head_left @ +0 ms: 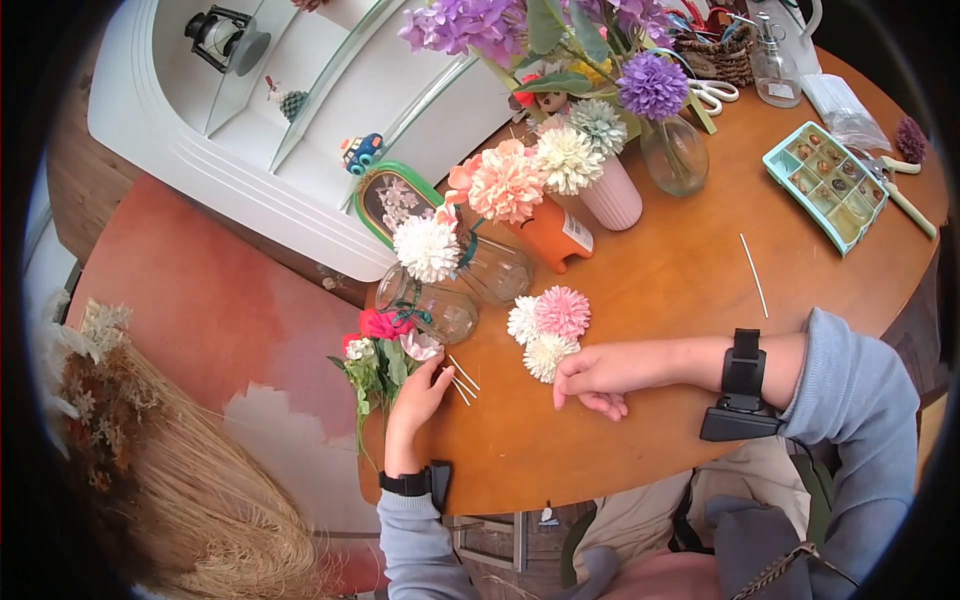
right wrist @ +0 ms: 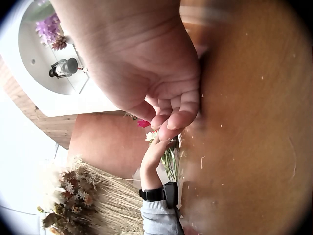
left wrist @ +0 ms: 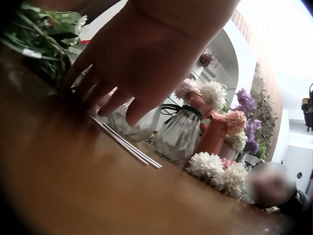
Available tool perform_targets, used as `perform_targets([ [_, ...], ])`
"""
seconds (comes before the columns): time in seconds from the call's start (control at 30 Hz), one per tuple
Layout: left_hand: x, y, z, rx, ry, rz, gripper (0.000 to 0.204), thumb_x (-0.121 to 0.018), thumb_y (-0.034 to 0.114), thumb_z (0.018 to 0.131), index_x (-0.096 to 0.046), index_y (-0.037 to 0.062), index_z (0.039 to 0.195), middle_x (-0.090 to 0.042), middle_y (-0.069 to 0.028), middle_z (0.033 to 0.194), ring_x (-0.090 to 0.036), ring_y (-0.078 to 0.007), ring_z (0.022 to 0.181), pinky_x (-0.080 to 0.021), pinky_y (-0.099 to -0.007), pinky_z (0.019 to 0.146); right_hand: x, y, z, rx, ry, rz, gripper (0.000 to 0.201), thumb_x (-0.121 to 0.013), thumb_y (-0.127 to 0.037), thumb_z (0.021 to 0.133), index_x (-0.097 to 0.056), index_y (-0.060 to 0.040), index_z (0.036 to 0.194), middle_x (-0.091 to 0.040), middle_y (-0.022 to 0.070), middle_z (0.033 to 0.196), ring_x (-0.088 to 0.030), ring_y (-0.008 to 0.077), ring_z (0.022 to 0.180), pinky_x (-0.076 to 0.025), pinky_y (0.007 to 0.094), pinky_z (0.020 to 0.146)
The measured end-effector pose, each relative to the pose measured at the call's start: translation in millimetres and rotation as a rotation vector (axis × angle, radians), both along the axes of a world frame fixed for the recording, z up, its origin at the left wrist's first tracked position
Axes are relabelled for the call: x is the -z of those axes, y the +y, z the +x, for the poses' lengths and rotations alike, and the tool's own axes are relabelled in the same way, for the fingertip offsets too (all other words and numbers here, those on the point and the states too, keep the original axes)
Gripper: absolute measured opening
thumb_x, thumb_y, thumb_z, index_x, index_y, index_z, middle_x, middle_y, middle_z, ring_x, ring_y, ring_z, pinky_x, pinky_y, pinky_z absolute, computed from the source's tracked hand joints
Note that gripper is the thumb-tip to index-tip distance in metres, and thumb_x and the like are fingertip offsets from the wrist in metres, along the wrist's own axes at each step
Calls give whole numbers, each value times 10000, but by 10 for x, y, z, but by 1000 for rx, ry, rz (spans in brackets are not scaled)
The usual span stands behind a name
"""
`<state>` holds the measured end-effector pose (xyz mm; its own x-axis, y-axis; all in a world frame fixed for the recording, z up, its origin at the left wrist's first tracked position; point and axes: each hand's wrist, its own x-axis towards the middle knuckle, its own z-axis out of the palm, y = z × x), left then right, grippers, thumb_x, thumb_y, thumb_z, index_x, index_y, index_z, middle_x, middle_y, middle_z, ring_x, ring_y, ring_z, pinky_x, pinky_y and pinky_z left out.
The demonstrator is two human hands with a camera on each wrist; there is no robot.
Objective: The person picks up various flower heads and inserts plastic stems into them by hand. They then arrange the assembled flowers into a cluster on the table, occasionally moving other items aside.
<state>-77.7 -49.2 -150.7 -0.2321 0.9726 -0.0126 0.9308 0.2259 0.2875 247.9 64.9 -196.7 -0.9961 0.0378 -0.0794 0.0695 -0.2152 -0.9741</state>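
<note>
In the head view, three pom-pom flower heads lie together on the table: a pink one [head_left: 563, 311], a white one [head_left: 522, 320] and a cream one [head_left: 549, 358]. Beside the cream one, my right hand [head_left: 598, 376] is loosely curled, holding nothing. My left hand [head_left: 418, 398] is by a bunch of red, white and pale pink flowers with green stems [head_left: 372, 382]; its fingertips are near the pale pink bloom [head_left: 421, 345], and whether they touch it I cannot tell. Several thin white sticks [left wrist: 128, 146] lie just beyond its fingers in the left wrist view.
Glass vases [head_left: 455, 315], an orange holder [head_left: 560, 232] and a pink vase [head_left: 612, 195] with flowers stand behind. One white stick [head_left: 753, 275] lies at the right, below a compartment box [head_left: 826, 187] and pliers [head_left: 908, 205]. Dried grasses [head_left: 190, 470] are at the left.
</note>
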Motion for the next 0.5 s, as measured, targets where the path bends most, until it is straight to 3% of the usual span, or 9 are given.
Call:
perform_targets([
  [0.17, -304, 26, 456, -133, 101, -34, 322, -544, 288, 892, -626, 36, 1075, -653, -203, 918, -635, -338, 865, -486, -370, 750, -48, -1, 32, -13, -15, 20, 271, -362, -235, 968, -520, -31, 1050, -504, -7, 599, -531, 93, 505, -449, 223, 482],
  [0.5, -421, 38, 975, 64, 140, 162, 296, -549, 230, 891, -607, 18, 1088, -641, -197, 988, -623, -332, 919, -482, -367, 780, -29, -5, 33, 4, -5, 35, 262, -361, -218, 951, -519, -30, 1040, -511, -1, 598, -537, 101, 501, -448, 228, 475],
])
